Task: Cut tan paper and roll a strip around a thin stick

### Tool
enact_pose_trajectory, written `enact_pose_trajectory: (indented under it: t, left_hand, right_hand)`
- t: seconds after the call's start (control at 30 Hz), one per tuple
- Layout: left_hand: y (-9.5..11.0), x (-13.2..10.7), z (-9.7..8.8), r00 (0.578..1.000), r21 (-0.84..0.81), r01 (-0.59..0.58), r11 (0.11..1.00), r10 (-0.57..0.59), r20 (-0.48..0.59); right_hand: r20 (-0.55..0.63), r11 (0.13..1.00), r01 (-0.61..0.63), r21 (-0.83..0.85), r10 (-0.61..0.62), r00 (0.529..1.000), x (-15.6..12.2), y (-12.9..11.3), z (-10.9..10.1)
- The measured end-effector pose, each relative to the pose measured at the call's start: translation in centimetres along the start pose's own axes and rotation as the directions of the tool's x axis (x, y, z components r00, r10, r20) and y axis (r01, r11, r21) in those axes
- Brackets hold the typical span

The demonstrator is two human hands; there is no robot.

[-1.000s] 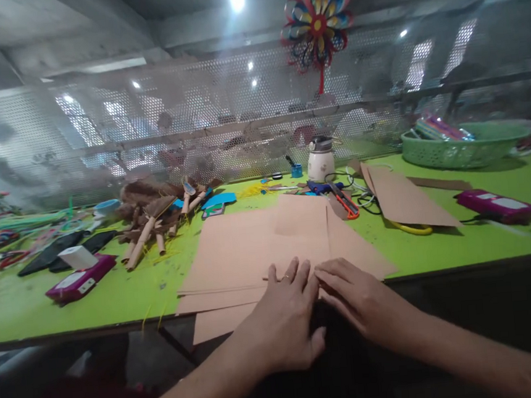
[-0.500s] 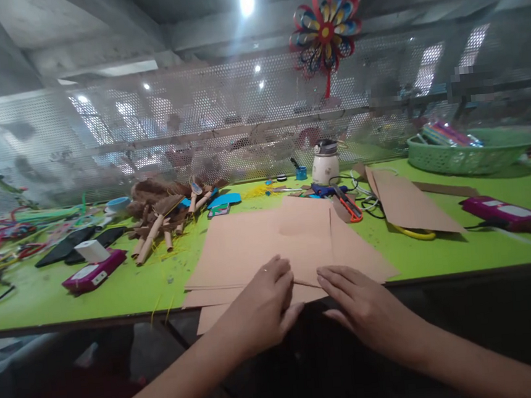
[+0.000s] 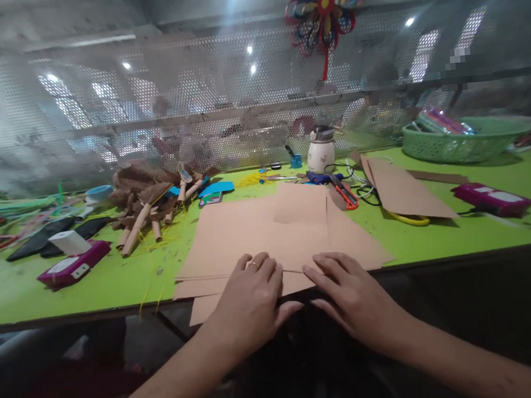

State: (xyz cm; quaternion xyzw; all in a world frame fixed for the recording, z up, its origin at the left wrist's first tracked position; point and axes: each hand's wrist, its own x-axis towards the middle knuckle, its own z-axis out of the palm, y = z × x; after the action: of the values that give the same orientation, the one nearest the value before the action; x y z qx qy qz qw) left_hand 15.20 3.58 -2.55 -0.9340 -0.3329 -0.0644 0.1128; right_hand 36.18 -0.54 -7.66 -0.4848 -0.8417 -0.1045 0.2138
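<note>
Sheets [image 3: 234, 233]: brown, layered unevenly on the green surface [image 3: 455, 238], directly ahead of the person; at left, the lower layers jut over the near edge.
Left hand [image 3: 251, 302]: palm down, fingers bent and resting on the sheets, thumb spread well away from them; no grip shows.
Right hand [image 3: 360, 293]: much the same, fingers lightly bent over the paper, thumb apart; nothing seems clasped, though its underside is hidden.
Small piece [image 3: 299, 202]: on top, toward the far side; whether it is loose, I cannot tell.
Overhang: could crease or tip, were a palm or forearm to bear down on the unsupported part.
Alignment: layers might slip across one another if the two hands push unequally.
Cutter [image 3: 346, 195]: just beyond the far right of the sheets, near the glue gun [image 3: 322, 178]; a forward shove could nudge it.
Strands [image 3: 161, 295]: yellow, trailing at the near edge below the bundle [image 3: 142, 203]; an arm swept left might drag them.
</note>
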Motion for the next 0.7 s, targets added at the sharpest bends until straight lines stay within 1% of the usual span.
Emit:
enact_pose_trajectory:
  t: [0.1, 0.2, 0.37, 0.5, 0.57, 0.63, 0.7]
  left_hand:
    - [0.2, 0.5, -0.1, 0.999, 0.031, -0.024, 0.999, 0.024, 0.027]
    - [1.2, 1.0, -0.2, 0.997, 0.047, -0.029, 0.998, 0.026, 0.069]
    - [2.8, 0.9, 0.4, 0.998, 0.1, 0.019, 0.995, -0.024, 0.052]
    - [2.9, 0.5, 0.9, 0.995, 0.076, 0.091, 0.993, -0.093, 0.019]
    - [2.8, 0.3, 0.9, 0.994, 0.059, 0.11, 0.992, -0.111, 0.014]
    - [2.6, 0.3, 0.8, 0.993, 0.053, 0.113, 0.992, -0.114, 0.012]
    - [2.5, 0.4, 0.6, 0.994, 0.055, 0.108, 0.993, -0.109, 0.013]
  right_hand:
    - [-0.031, 1.0, -0.006, 0.011, 0.006, 0.999, 0.0, 0.0, 0.0]
    - [-0.028, 1.0, -0.007, 0.019, 0.007, 1.0, 0.2, -0.2, -0.2]
    - [-0.012, 1.0, 0.0, 0.001, 0.0, 1.0, 0.1, 0.0, -0.7]
    - [-0.036, 0.999, 0.001, -0.032, -0.002, 0.999, -1.3, 1.5, -0.7]
    - [-0.037, 0.998, 0.009, -0.066, -0.011, 0.999, -2.0, 2.2, -0.6]
    - [-0.023, 0.996, 0.024, -0.09, -0.026, 0.999, -2.3, 2.4, -0.7]
    - [-0.009, 0.994, 0.022, -0.107, -0.023, 1.0, -2.2, 2.2, -0.7]
